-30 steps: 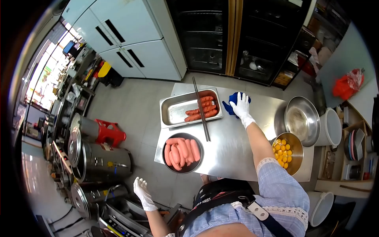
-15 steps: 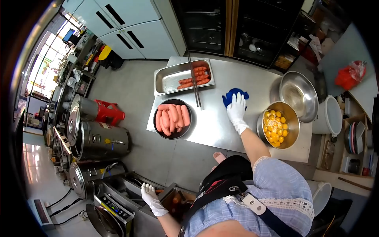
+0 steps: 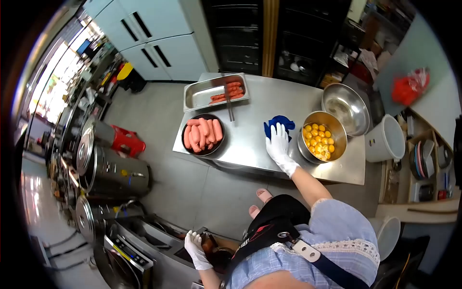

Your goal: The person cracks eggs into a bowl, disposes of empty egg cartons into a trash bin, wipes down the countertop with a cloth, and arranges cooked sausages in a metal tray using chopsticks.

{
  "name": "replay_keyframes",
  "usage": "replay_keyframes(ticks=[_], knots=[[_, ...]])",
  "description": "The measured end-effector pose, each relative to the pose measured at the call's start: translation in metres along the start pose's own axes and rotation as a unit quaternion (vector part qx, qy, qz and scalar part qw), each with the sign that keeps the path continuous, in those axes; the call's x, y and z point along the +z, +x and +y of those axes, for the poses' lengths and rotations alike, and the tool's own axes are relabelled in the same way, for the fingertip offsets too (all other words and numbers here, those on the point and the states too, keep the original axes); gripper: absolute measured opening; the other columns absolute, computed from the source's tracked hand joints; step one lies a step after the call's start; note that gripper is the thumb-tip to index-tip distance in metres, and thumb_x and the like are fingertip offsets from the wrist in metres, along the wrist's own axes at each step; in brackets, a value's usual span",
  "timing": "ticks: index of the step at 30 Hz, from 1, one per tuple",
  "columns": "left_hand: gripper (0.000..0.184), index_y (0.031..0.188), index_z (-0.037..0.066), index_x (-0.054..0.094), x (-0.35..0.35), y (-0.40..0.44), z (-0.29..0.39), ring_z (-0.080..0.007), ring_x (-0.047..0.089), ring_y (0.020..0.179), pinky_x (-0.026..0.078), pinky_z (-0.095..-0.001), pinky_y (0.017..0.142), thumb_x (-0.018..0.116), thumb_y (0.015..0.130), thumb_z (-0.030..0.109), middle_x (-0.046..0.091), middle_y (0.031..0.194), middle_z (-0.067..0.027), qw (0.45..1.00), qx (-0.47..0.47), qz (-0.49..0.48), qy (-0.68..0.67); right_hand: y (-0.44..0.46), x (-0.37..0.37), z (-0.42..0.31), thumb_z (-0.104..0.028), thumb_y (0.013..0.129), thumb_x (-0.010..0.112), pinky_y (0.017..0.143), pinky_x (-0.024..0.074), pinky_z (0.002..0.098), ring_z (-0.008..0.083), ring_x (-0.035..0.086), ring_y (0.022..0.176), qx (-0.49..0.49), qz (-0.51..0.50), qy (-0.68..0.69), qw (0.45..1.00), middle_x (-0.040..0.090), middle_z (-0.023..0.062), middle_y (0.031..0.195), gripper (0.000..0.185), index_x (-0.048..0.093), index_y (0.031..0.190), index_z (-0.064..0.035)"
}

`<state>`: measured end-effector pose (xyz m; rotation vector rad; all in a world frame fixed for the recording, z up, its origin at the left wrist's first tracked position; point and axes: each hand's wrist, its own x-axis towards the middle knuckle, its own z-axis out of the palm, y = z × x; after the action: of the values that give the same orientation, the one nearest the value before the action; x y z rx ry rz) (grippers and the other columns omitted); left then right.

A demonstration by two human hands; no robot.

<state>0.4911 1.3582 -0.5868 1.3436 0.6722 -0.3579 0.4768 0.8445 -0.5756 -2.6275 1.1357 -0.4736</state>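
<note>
My right hand (image 3: 279, 147), in a white glove, rests on a crumpled blue cloth (image 3: 280, 124) on the steel table (image 3: 250, 144). Its long fingers press the cloth from above and keep hold of it. To its right stands a steel pot (image 3: 340, 126) with several egg yolks (image 3: 318, 140). Left of the cloth, a round black pan (image 3: 222, 143) holds several pink sausages (image 3: 202, 134). My left hand (image 3: 197, 249), also gloved, hangs low over an equipment edge, fingers loosely bent and nothing visible in them.
Behind the pan, a steel tray (image 3: 193, 102) holds reddish sausages (image 3: 234, 88), with tongs (image 3: 229, 103) across it. A large steel bowl (image 3: 353, 108) stands behind the pot. White bucket (image 3: 387, 139) is at right. Large metal pots (image 3: 120, 171) and a red stool (image 3: 128, 140) stand left.
My right hand and the blue cloth have shifted towards my body across the table. My left hand has moved slightly right and its fingers are more bent. The whole view has turned a little.
</note>
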Motion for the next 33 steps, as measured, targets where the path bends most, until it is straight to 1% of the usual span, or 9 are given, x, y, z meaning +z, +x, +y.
replay_keyframes(ticks=[7, 8, 9, 15, 17, 20, 23, 27, 33], knots=[[0.024, 0.1, 0.002, 0.06, 0.056, -0.041, -0.031, -0.0169, 0.06, 0.071, 0.049, -0.0271, 0.065, 0.053, 0.089, 0.022, 0.062, 0.087, -0.0091, 0.998, -0.016, -0.059, 0.009, 0.006, -0.007, 0.008, -0.018, 0.076, 0.056, 0.086, 0.0423, 0.0441, 0.0362, 0.053, 0.096, -0.087, 0.012, -0.013, 0.996, 0.056, 0.0188, 0.106, 0.033, 0.058, 0.106, -0.0035], [0.023, 0.099, 0.002, 0.061, 0.066, -0.052, -0.033, -0.0165, 0.06, 0.071, 0.05, -0.0265, 0.064, 0.053, 0.089, 0.021, 0.063, 0.085, -0.0088, 0.998, -0.012, -0.064, 0.009, 0.007, -0.001, 0.002, -0.013, 0.074, 0.057, 0.086, 0.0413, 0.0444, 0.036, 0.051, 0.096, -0.057, 0.021, 0.18, 0.982, 0.056, 0.0186, 0.103, 0.032, 0.058, 0.104, -0.0012], [0.022, 0.098, 0.002, 0.061, 0.081, -0.066, -0.035, -0.0161, 0.061, 0.07, 0.05, -0.0259, 0.063, 0.053, 0.089, 0.02, 0.063, 0.084, -0.0085, 0.998, -0.009, -0.066, 0.009, -0.001, 0.0, 0.004, -0.009, 0.072, 0.058, 0.086, 0.0404, 0.0438, 0.0352, 0.049, 0.099, -0.13, 0.001, 0.046, 0.99, 0.055, 0.0179, 0.103, 0.033, 0.057, 0.104, -0.0005], [0.018, 0.098, 0.004, 0.06, 0.123, -0.113, -0.076, -0.0106, 0.058, 0.065, 0.049, -0.0239, 0.063, 0.053, 0.091, 0.019, 0.061, 0.078, -0.0034, 0.998, -0.018, -0.062, -0.028, -0.079, -0.001, -0.024, -0.01, 0.068, 0.059, 0.076, 0.0432, 0.0432, 0.0335, 0.05, 0.089, -0.312, -0.091, 0.126, 0.937, 0.051, 0.0147, 0.094, 0.03, 0.054, 0.097, -0.0058], [0.032, 0.112, 0.003, 0.056, 0.125, -0.117, -0.096, -0.0133, 0.06, 0.082, 0.05, -0.0255, 0.07, 0.051, 0.092, 0.027, 0.062, 0.097, -0.0078, 0.997, -0.01, -0.077, 0.005, -0.108, 0.006, -0.029, -0.012, 0.072, 0.059, 0.075, 0.0453, 0.0417, 0.0334, 0.055, 0.084, -0.291, -0.205, 0.253, 0.9, 0.057, 0.0157, 0.088, 0.023, 0.057, 0.093, -0.0041], [0.044, 0.124, 0.001, 0.048, 0.138, -0.14, -0.099, -0.0165, 0.055, 0.101, 0.048, -0.0271, 0.08, 0.054, 0.091, 0.03, 0.057, 0.114, -0.0126, 0.999, 0.016, -0.002, 0.043, -0.153, 0.019, -0.041, -0.008, 0.081, 0.057, 0.068, 0.0476, 0.0259, 0.0137, 0.059, 0.074, -0.018, -0.556, 0.4, 0.728, 0.062, 0.0075, 0.082, 0.018, 0.061, 0.094, 0.0028], [0.056, 0.131, 0.0, 0.04, 0.129, -0.142, -0.121, -0.0182, 0.048, 0.113, 0.043, -0.027, 0.088, 0.057, 0.089, 0.033, 0.049, 0.126, -0.0152, 0.99, 0.1, 0.053, 0.079, -0.182, -0.007, -0.071, -0.011, 0.085, 0.055, 0.072, 0.0456, 0.0254, 0.0121, 0.057, 0.08, -0.018, -0.684, 0.392, 0.615, 0.063, 0.006, 0.088, 0.023, 0.061, 0.102, 0.0023], [0.033, 0.108, -0.003, 0.059, 0.116, -0.187, -0.097, -0.0089, 0.055, 0.085, 0.043, -0.0232, 0.079, 0.055, 0.091, 0.026, 0.062, 0.096, -0.0019, 0.986, 0.043, 0.005, -0.158, -0.202, -0.04, -0.101, -0.023, 0.09, 0.051, 0.068, 0.0439, 0.0238, 0.0108, 0.055, 0.077, -0.118, -0.741, 0.354, 0.559, 0.063, 0.0046, 0.089, 0.03, 0.061, 0.105, 0.0003], [0.029, 0.098, -0.004, 0.063, 0.078, -0.189, -0.122, -0.0079, 0.054, 0.072, 0.045, -0.022, 0.067, 0.055, 0.091, 0.023, 0.063, 0.082, -0.0015, 0.965, 0.167, 0.193, -0.054, -0.225, -0.043, -0.12, -0.03, 0.093, 0.05, 0.06, 0.0425, 0.0223, 0.0078, 0.053, 0.067, -0.14, -0.786, 0.292, 0.526, 0.063, 0.0008, 0.081, 0.034, 0.063, 0.103, -0.0002]])
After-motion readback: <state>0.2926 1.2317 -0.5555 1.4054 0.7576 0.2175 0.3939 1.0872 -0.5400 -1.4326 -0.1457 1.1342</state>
